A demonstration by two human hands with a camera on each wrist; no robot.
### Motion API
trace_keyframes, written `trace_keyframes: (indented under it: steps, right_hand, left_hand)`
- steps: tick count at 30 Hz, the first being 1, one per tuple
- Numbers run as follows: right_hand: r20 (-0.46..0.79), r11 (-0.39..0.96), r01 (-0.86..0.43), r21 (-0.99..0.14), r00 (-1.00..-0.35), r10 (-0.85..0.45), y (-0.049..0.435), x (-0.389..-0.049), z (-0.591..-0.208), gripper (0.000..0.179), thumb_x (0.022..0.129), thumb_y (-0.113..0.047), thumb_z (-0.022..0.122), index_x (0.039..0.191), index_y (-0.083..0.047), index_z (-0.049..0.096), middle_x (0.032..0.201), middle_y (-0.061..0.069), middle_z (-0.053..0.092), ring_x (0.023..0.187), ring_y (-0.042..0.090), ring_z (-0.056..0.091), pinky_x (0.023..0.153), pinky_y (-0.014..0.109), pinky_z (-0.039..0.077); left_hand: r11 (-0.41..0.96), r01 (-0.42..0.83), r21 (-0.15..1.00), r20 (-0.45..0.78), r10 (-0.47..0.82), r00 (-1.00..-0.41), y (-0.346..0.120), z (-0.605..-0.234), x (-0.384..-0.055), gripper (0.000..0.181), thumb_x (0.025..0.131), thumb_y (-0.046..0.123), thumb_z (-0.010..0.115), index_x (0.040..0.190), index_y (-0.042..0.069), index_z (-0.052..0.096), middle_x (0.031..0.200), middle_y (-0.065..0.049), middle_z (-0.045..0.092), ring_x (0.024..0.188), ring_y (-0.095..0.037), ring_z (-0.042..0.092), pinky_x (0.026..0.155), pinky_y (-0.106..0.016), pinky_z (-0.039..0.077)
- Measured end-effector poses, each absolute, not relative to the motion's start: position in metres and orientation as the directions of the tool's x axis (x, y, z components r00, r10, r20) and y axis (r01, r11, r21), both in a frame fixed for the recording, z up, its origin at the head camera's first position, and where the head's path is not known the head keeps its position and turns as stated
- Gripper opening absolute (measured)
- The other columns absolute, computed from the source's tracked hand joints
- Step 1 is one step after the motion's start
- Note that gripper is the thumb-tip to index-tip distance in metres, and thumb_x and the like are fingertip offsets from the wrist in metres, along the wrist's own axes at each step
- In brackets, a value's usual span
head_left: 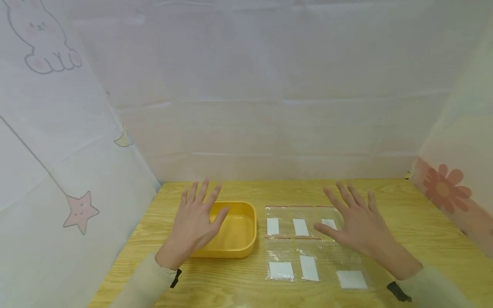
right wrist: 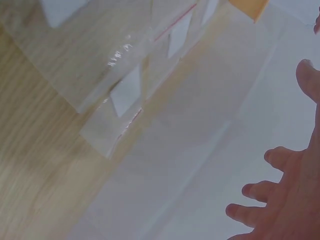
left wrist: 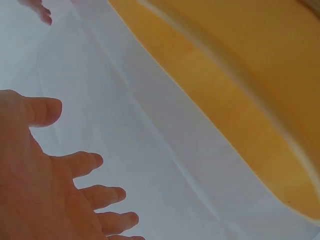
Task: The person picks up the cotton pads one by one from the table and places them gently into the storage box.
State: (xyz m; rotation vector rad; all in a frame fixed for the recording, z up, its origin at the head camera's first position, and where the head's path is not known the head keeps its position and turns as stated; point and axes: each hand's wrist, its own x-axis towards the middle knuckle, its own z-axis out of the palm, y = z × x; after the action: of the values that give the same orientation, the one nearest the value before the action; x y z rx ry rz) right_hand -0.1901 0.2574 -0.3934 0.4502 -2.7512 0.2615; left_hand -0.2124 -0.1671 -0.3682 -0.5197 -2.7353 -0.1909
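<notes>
Yellow tray (head_left: 236, 231) beside clear bags (head_left: 309, 248).

Left hand (head_left: 194, 222): fingers (head_left: 201, 193) spread, thumb (head_left: 220, 218) pointing inward; right hand (head_left: 358, 224): same pose, mirrored; backs of both uppermost; wrists (head_left: 166, 256) well apart; forearms (head_left: 144, 280) sleeved, extended forward

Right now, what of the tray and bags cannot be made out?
Head: left part of the yellow tray, behind the left hand.
Head: part of the upper right bag, behind the right hand.
Left wrist: tray, cut off by top and right edges.
Right wrist: one white slip, cut off by top edge.
</notes>
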Motion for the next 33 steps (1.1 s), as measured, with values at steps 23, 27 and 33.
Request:
trace_keyframes:
  steps: [23,27,33]
  right_hand:
    - [0.251,0.803,-0.404,-0.438,-0.913,-0.322,0.307,-0.145,-0.430,0.092,0.081,-0.051,0.090,0.157,-0.017,0.052,0.145,0.025,0.057,0.118,0.049,0.061,0.083,0.071,0.052]
    - [0.190,0.738,-0.407,-0.539,-0.912,-0.364,0.322,-0.141,-0.444,0.088,0.079,-0.040,0.094,0.154,-0.013,0.055,0.144,0.030,0.055,0.108,0.039,0.064,0.075,0.057,0.056]
    - [0.163,0.732,-0.446,-0.515,-0.889,-0.428,0.336,-0.135,-0.461,0.084,0.079,-0.039,0.094,0.150,-0.011,0.059,0.144,0.029,0.056,0.114,0.045,0.061,0.078,0.058,0.057]
  left_hand:
    - [0.931,0.254,0.262,0.225,0.197,-0.954,-0.253,-0.406,-0.180,0.083,0.106,0.060,0.054,0.166,0.006,0.034,0.164,-0.033,0.029,0.148,-0.059,0.026,0.113,-0.077,0.026]
    - [0.911,0.235,0.339,0.189,0.179,-0.966,-0.265,-0.415,-0.179,0.086,0.105,0.057,0.059,0.166,0.005,0.031,0.163,-0.035,0.031,0.145,-0.061,0.031,0.103,-0.081,0.035]
    - [0.855,0.223,0.469,0.124,0.186,-0.975,-0.279,-0.427,-0.185,0.090,0.104,0.055,0.063,0.168,0.006,0.024,0.154,-0.032,0.046,0.127,-0.056,0.056,0.105,-0.075,0.039]
